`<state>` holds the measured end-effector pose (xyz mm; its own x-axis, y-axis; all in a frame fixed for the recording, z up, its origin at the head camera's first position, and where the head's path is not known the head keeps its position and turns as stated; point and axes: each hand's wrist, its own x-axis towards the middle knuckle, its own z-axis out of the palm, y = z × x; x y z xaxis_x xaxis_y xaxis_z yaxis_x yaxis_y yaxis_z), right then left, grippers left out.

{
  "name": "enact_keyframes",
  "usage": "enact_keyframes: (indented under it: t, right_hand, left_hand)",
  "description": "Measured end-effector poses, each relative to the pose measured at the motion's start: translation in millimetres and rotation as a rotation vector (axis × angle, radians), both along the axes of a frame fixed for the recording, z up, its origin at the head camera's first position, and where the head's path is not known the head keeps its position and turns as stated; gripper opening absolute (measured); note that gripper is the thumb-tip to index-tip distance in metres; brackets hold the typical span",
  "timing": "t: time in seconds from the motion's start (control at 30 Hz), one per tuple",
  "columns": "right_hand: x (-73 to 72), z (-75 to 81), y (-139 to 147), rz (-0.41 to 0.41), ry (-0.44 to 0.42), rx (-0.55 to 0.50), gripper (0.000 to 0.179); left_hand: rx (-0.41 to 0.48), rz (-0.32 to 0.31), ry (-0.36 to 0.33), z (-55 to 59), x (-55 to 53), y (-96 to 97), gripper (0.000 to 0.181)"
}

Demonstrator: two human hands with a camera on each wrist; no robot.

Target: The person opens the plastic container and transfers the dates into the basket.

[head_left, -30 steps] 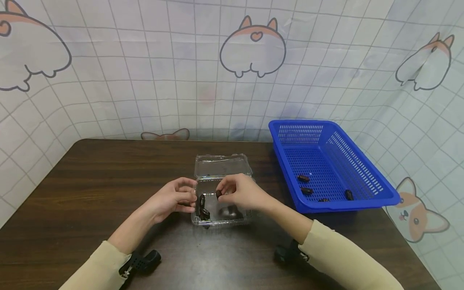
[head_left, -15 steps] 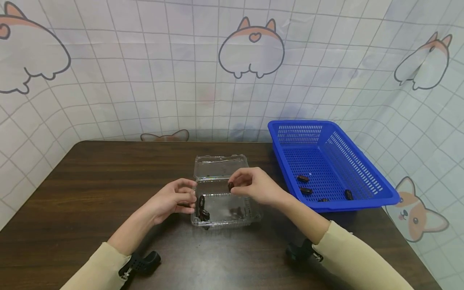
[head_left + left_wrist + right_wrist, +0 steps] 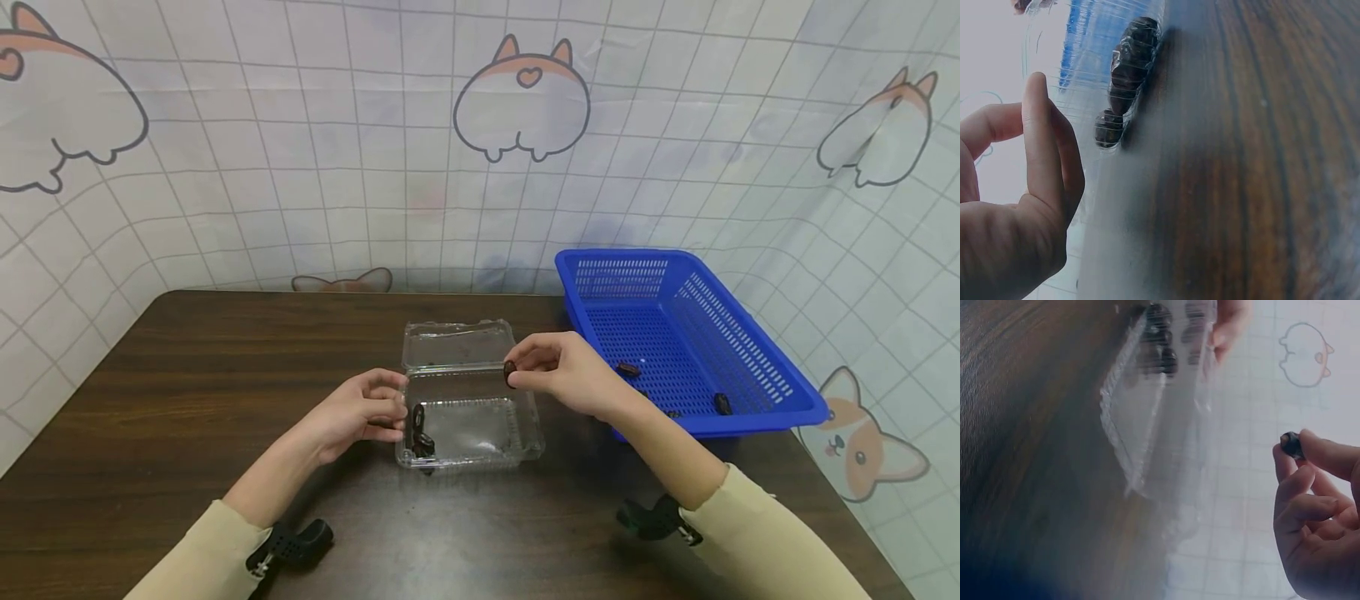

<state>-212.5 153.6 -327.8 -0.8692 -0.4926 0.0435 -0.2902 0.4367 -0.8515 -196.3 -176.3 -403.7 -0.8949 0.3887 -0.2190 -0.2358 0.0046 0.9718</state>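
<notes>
My right hand (image 3: 566, 371) pinches a dark brown, glossy date (image 3: 510, 374) between thumb and fingertips, raised over the right side of a clear plastic clamshell box (image 3: 468, 429). In the right wrist view the date (image 3: 1291, 445) shows at the fingertips, apart from the box. The box's lid (image 3: 457, 343) is folded back, away from me. Several dates (image 3: 422, 433) lie in a row along its left wall. My left hand (image 3: 356, 417) rests with its fingertips at that wall, fingers extended in the left wrist view and nothing between them.
A blue plastic basket (image 3: 750, 333) stands at the right of the dark wooden table (image 3: 225, 358). Several loose dates (image 3: 722, 403) lie in it, partly hidden behind my right hand and the basket's front rim. A white patterned cloth (image 3: 360, 167) hangs behind the table.
My right hand has lifted the date from inside the box and carried it up and to the right, towards the basket. The left hand has stayed at the box's left wall.
</notes>
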Motion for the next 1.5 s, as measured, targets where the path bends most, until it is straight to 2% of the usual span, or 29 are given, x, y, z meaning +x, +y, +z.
enact_keyframes:
  t: [0.4,0.8,1.0,1.2,1.5]
  right_hand:
    - [9.8,26.0,29,-0.101,0.024,0.035,0.025]
    - [9.4,42.3,61,-0.224,0.007,0.034,0.035]
    - [7.1,41.5,78,-0.274,-0.027,0.017,0.044]
    - [6.7,39.3,93,-0.311,-0.032,0.029,0.043]
    - [6.8,25.7,113,-0.339,-0.011,0.074,0.041]
  left_hand:
    - [0.0,0.0,0.0,-1.4,-0.8,0.1,0.05]
    - [-0.006,0.005,-0.002,-5.0,-1.9,-0.5,0.051]
    - [-0.007,0.006,-0.007,-3.2,-1.8,0.1,0.05]
    - [0.0,0.001,0.001,-3.5,-1.9,-0.6,0.049]
    - [-0.009,0.009,-0.007,-4.8,-2.4,-0.3,0.048]
